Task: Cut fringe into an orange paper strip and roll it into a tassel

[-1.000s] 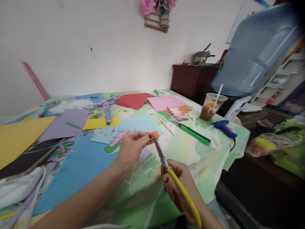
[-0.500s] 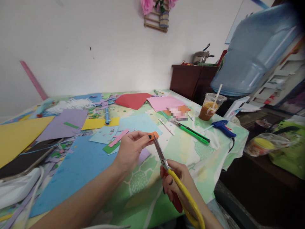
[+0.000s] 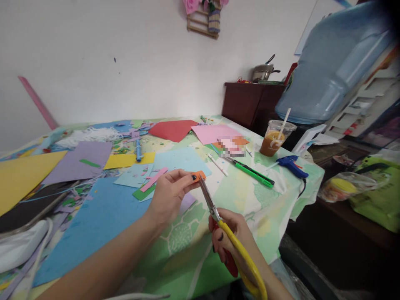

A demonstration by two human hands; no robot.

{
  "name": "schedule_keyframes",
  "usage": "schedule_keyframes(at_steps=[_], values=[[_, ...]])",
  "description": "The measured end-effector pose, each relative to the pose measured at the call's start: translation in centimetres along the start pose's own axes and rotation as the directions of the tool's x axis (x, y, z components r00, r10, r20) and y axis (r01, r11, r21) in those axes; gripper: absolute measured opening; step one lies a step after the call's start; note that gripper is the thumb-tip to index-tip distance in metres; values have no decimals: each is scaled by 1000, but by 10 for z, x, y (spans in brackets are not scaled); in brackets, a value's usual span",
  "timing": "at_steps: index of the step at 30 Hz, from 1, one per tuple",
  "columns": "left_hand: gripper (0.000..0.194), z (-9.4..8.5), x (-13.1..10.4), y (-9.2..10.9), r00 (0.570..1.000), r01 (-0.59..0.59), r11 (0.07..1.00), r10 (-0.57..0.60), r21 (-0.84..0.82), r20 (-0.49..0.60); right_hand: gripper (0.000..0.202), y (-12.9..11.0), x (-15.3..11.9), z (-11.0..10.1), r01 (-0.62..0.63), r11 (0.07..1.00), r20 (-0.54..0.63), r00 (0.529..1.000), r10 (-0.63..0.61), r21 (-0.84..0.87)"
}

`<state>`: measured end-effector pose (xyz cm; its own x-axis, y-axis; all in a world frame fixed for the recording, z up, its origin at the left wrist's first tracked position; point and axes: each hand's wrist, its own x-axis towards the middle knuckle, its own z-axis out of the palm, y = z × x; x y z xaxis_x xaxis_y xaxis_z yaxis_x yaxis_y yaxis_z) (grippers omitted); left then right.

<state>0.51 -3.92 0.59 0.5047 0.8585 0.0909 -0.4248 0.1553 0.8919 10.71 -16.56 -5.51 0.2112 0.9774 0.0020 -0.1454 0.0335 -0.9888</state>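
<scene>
Between the thumb and fingers of my left hand [image 3: 168,193] is a small orange paper piece [image 3: 200,175]. My right hand [image 3: 233,235] is wrapped round the handles of the scissors [image 3: 210,202], which have a yellow loop and a red part. The blade tips meet the orange paper close to my left fingertips. Under and left of my left hand lie a large blue sheet [image 3: 103,221], a pink strip [image 3: 153,179] and a green piece [image 3: 140,194]. A light blue sheet [image 3: 178,160] lies just behind it.
A green cutter [image 3: 254,174], a white stick [image 3: 218,164], a blue glue gun [image 3: 293,166] and a drink cup [image 3: 273,141] stand or lie at right. A red sheet [image 3: 171,130] is at the back. Yellow paper [image 3: 25,173], a phone [image 3: 34,204] and scraps lie left.
The view has shifted slightly, so most things sit a little further left and higher. Both hands keep their hold; the scissor tips are still at the orange paper.
</scene>
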Motion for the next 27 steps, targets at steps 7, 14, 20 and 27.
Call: schedule_keyframes(at_steps=[7,14,20,27], values=[[18,0,-3,3,1000,21,998,-20,-51,15,48,-6,0,2,-23,1000,-18,1000,23,3],[17,2,-4,3,1000,16,1000,-16,-11,-6,45,-10,0,4,-46,999,-28,999,46,1],[13,4,-4,3,999,5,999,-4,31,-39,38,-5,-1,2,-42,999,-13,999,42,6],[15,3,-4,1,1000,-25,999,26,26,-15,42,-5,-1,2,-40,999,-14,999,40,-21]])
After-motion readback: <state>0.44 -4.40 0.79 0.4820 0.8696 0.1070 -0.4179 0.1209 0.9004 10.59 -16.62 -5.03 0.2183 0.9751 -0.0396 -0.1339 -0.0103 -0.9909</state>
